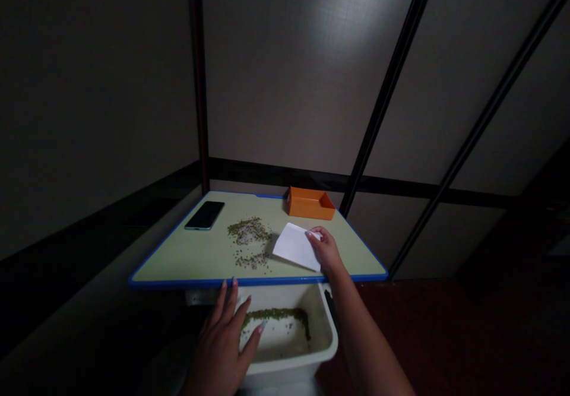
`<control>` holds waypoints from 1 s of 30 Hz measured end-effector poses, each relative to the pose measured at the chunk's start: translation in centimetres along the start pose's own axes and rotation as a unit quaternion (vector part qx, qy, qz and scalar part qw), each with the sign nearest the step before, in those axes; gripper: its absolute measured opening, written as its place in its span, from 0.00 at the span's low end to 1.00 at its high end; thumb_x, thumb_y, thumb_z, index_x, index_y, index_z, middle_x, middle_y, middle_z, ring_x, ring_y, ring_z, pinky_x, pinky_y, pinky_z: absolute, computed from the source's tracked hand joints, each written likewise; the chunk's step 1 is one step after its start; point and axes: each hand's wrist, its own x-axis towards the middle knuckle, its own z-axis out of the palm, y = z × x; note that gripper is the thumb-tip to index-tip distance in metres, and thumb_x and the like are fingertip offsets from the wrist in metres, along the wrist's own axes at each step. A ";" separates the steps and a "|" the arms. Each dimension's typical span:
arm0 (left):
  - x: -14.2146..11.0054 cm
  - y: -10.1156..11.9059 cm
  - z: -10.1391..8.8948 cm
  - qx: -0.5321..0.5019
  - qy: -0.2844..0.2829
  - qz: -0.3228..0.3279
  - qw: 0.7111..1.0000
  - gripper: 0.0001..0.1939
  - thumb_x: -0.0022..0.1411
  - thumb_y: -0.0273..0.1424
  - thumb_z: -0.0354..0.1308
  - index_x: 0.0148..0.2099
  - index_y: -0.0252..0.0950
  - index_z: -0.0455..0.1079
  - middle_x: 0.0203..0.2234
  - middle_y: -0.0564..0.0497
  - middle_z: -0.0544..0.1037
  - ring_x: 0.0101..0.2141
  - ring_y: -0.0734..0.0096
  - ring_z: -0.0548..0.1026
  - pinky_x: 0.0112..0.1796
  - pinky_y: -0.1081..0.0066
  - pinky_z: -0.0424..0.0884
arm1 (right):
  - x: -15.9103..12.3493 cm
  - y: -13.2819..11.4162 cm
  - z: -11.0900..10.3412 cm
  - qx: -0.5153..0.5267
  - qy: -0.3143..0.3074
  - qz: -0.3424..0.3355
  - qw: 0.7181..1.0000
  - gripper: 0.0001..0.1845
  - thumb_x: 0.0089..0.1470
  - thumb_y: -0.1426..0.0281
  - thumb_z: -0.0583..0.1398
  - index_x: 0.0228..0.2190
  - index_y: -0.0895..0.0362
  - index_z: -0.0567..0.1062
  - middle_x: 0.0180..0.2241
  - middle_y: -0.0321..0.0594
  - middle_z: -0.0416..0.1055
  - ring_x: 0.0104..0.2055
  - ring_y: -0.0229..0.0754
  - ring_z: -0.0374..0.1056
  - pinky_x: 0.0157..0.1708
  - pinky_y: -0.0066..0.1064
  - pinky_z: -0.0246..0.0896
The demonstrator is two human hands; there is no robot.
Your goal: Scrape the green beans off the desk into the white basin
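My right hand pinches the right side of a white sheet of paper or thin card, held tilted just above the table. Left of its edge lies a loose pile of small green and pale grains, with a thinner scatter of grains nearer the front edge. My left hand has its fingers spread over the left part of a white bin, fingertips near the table's blue edge. Green grains lie along the far side of the bin's floor; the hand hides its left part.
The pale green table has a blue rim. A smartphone lies at its left, and an orange open box stands at the back right. Panelled walls rise behind and at the left. The bin sits below the front edge.
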 end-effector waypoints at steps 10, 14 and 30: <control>0.2 0.1 -0.1 0.013 -0.008 -0.004 1.000 0.21 0.61 0.41 0.52 0.52 0.39 0.73 0.62 0.41 0.62 0.64 0.51 0.55 0.53 0.54 0.68 | 0.1 0.2 -0.3 -0.007 0.005 -0.039 0.999 0.21 0.42 0.59 0.65 0.38 0.55 0.73 0.25 0.34 0.70 0.23 0.37 0.63 0.21 0.27 0.54; 0.2 0.1 -0.1 0.012 -0.012 -0.005 1.000 0.21 0.61 0.41 0.52 0.52 0.38 0.73 0.62 0.41 0.62 0.64 0.51 0.55 0.53 0.53 0.68 | 0.8 1.1 -0.7 -0.001 0.009 -0.066 0.998 0.15 0.42 0.62 0.66 0.33 0.56 0.76 0.32 0.39 0.74 0.30 0.40 0.67 0.30 0.30 0.60; 0.1 -0.1 0.1 0.016 -0.019 -0.004 1.000 0.21 0.61 0.41 0.53 0.53 0.40 0.72 0.63 0.43 0.61 0.64 0.51 0.55 0.53 0.53 0.68 | 0.3 0.1 -0.4 -0.039 0.017 -0.022 0.999 0.19 0.36 0.59 0.68 0.31 0.57 0.79 0.37 0.44 0.78 0.29 0.42 0.68 0.24 0.29 0.59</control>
